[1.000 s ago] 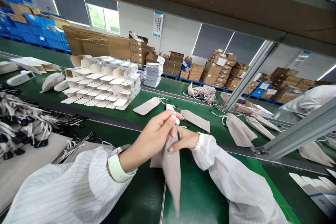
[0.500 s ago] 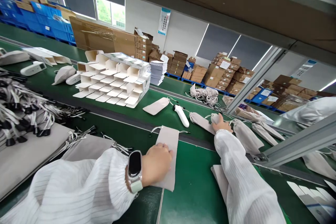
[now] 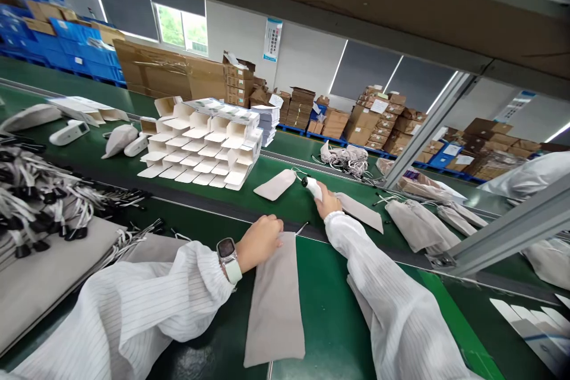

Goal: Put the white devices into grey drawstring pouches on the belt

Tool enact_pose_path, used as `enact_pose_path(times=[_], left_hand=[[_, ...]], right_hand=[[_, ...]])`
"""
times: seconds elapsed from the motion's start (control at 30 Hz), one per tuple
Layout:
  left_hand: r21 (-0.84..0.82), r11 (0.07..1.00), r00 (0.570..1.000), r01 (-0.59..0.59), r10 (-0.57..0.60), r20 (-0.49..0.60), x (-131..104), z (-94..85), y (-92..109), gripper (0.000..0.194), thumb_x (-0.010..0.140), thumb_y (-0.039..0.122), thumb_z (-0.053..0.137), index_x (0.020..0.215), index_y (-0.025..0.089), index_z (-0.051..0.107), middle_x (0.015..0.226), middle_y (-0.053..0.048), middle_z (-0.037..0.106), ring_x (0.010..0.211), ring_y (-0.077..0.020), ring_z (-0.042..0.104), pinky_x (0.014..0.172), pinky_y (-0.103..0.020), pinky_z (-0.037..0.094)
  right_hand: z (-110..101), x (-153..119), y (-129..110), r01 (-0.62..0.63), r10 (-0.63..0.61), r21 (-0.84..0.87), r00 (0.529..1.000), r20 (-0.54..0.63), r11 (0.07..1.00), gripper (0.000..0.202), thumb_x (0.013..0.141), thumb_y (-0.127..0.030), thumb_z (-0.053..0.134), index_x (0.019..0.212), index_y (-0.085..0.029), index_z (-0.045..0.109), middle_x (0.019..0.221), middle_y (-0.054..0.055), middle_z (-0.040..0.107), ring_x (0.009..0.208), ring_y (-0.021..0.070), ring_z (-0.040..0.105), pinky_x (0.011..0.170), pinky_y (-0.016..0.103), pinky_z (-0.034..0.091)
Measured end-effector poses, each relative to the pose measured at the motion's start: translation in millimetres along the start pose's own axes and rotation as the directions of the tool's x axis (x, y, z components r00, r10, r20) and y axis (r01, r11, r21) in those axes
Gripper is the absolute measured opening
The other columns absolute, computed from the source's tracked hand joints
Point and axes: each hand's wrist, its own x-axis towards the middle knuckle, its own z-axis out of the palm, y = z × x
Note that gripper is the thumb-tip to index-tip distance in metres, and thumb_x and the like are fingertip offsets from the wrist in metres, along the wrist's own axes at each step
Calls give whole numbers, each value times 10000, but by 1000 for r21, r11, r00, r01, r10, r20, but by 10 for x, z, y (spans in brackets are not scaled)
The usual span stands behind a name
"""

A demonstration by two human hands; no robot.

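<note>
My left hand is closed at the top edge of a grey drawstring pouch, which lies flat on the near green surface. One cord end of the pouch sticks out beside the fingers. My right hand has its fingers around a white handheld device with a black tip on the belt behind; the hand covers its lower part. To the left of the device lies a smaller grey pouch, and another pouch is just right of my right hand. A further pouch is partly under my right sleeve.
Open white boxes stand stacked on the belt. Corded pouches are piled at the left, more pouches at the right. A slanted metal post rises at the right, and a shelf overhangs. Another person's sleeve shows far right.
My right hand has moved left from among the pouches onto the white device. My left hand has shifted from the pouch's middle to its top, and the pouch now lies nearer me.
</note>
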Motion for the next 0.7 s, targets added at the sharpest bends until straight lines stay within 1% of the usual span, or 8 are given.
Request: enact_pose_path(times=[0.07,0.1,0.17,0.23,0.27,0.43,0.53,0.7], left_hand=[[16,1000,1000,13,-13,-10,-20,-33,26,106,686,161,516,788,130,509,818,-64,520,763,-178,490,639,-274,366],[25,999,1000,21,-21,-7,-26,-50,32,82,684,160,512,758,131,494,792,-62,522,743,-179,488,616,-273,358],[47,998,999,45,-46,11,-32,-84,30,72,702,198,498,688,133,472,726,-70,521,749,-212,484,597,-292,347],[66,995,997,70,-72,30,-38,-120,20,177,748,273,454,634,138,461,689,-85,517,811,-270,469,608,-332,341],[75,994,996,75,-78,36,-44,-142,19,222,775,307,416,633,142,460,693,-88,519,838,-289,459,610,-345,337],[-142,989,997,-40,49,62,-71,-283,89,287,863,360,227,815,170,436,729,-32,516,656,-160,477,529,-245,298],[-319,943,992,-98,120,50,-57,-333,153,302,848,415,271,764,159,407,679,-1,467,584,-107,426,501,-217,269],[-391,909,990,-143,132,-56,-22,-343,206,305,836,408,323,699,143,391,684,7,431,613,-93,395,546,-217,288]], right_hand=[[-120,0,-2,21,24,373,993,-118,928,607,744,-238,451,1300,-200,210,1019,106,512,924,214,507,816,366,375],[-192,-8,-36,49,53,585,986,-157,810,669,726,-250,473,1307,-186,148,1001,101,517,911,195,515,816,356,384],[-334,-53,-175,80,88,882,987,-135,465,804,671,-272,533,1297,-193,34,992,83,515,862,161,536,786,331,415],[-450,-136,-379,39,71,982,996,-53,187,861,615,-280,586,1265,-250,22,1015,65,492,802,145,551,720,311,447],[-492,-187,-486,8,47,993,999,-14,115,854,604,-286,601,1249,-282,41,1025,57,479,772,140,554,681,302,459],[-555,-369,-794,0,-70,998,998,4,59,825,632,-309,613,1232,-407,56,980,19,464,700,124,542,585,283,480],[-537,-345,-757,27,-39,998,999,-25,58,824,644,-329,605,1241,-400,43,980,23,463,732,127,528,585,279,485],[-505,-277,-678,-14,-20,1000,1000,14,-9,727,666,-360,594,1178,-397,80,964,1,438,698,102,512,571,261,476]])
